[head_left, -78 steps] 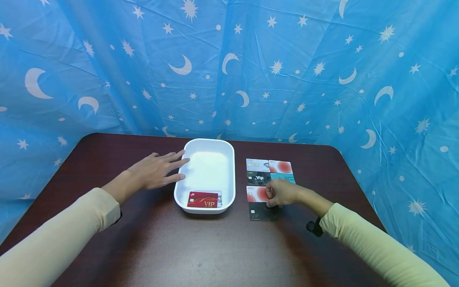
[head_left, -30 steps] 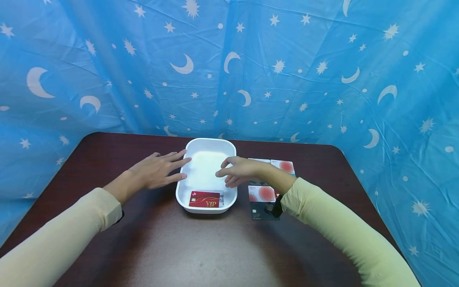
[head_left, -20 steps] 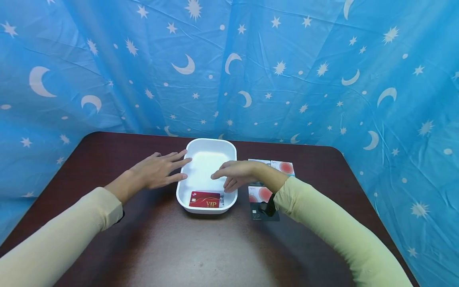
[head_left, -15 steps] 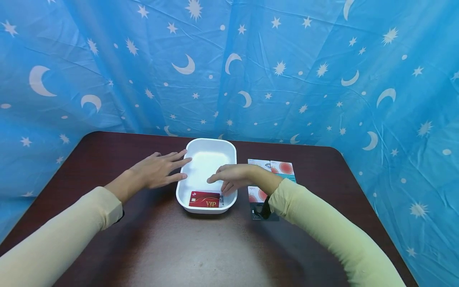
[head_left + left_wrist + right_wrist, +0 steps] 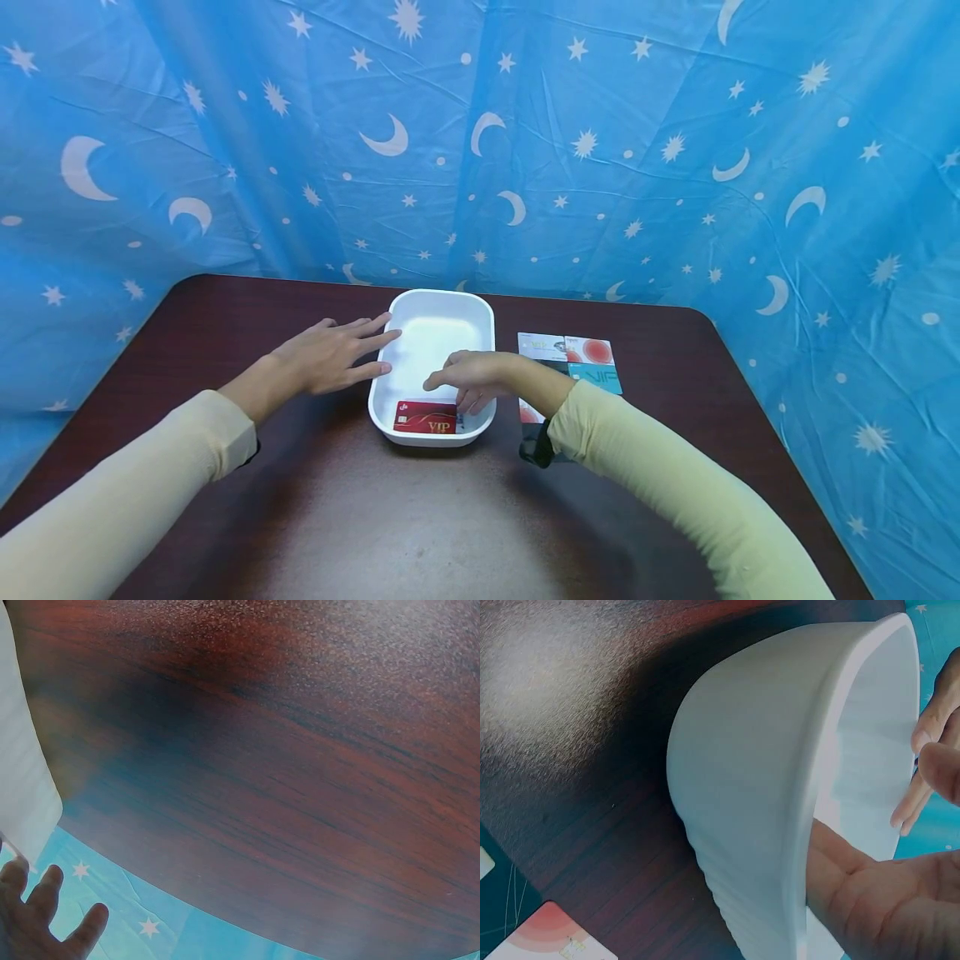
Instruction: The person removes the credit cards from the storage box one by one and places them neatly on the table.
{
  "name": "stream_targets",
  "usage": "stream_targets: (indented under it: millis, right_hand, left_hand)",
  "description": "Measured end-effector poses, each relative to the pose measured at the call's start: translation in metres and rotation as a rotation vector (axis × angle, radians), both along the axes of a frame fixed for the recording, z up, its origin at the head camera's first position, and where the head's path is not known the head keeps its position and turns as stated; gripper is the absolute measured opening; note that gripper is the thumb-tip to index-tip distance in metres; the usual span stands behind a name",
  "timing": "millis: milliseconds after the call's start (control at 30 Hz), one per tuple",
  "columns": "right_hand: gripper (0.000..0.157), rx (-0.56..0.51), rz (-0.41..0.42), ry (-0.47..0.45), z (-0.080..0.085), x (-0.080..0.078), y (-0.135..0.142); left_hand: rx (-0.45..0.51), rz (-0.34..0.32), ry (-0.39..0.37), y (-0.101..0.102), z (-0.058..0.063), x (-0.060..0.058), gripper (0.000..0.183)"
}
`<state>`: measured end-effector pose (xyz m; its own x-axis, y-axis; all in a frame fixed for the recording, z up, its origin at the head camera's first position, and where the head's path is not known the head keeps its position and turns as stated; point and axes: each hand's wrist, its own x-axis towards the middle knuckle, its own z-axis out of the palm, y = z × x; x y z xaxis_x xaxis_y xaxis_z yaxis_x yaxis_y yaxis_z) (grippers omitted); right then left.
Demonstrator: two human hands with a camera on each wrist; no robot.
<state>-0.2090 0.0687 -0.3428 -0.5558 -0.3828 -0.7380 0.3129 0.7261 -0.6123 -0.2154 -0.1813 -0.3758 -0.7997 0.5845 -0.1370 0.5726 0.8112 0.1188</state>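
Observation:
The white tray (image 5: 431,329) stands on the dark table. Straight fingers of my left hand (image 5: 330,354) rest on its left rim. My right hand (image 5: 476,373) reaches over the right rim into the tray, thumb extended, fingers pointing down at the right end of a red VIP card (image 5: 422,418). Part of another card (image 5: 460,423) shows beneath the red one. In the right wrist view, the tray wall (image 5: 742,750) hides the fingertips of the right hand (image 5: 892,900). The left wrist view catches the left hand (image 5: 45,922) beside the tray's side.
To the tray's right lie several cards in two columns, among them a white VIP card (image 5: 538,343), a white card with a red circle (image 5: 592,350) and a teal card (image 5: 597,377). My right forearm covers the lower ones. A blue star-and-moon curtain (image 5: 480,167) hangs behind the table.
My right hand has left the cards on the table, moved left into the tray and lowered toward its near end. The red card has shifted slightly left. My left hand stays at the rim.

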Motion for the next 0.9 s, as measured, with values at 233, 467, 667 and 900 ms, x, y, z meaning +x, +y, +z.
stream_targets:
  millis: [233,467,667,900]
  right_hand:
    - [0.064,0.015,0.018,0.042,-0.001,0.002,-0.004]
    - [0.063,0.036,0.025,0.075,-0.003,0.001,-0.008]
    - [0.063,0.044,0.008,0.069,-0.003,0.001,-0.01]
    - [0.059,0.022,-0.026,0.084,0.001,0.0,-0.011]
  left_hand:
    - [0.003,-0.002,0.002,-0.001,-0.001,0.001,0.067]
    - [0.004,-0.008,0.017,-0.001,0.0,0.0,0.067]
    - [0.003,-0.007,0.014,-0.001,0.0,0.0,0.067]
    - [0.002,-0.011,0.011,0.0,0.002,0.001,0.067]
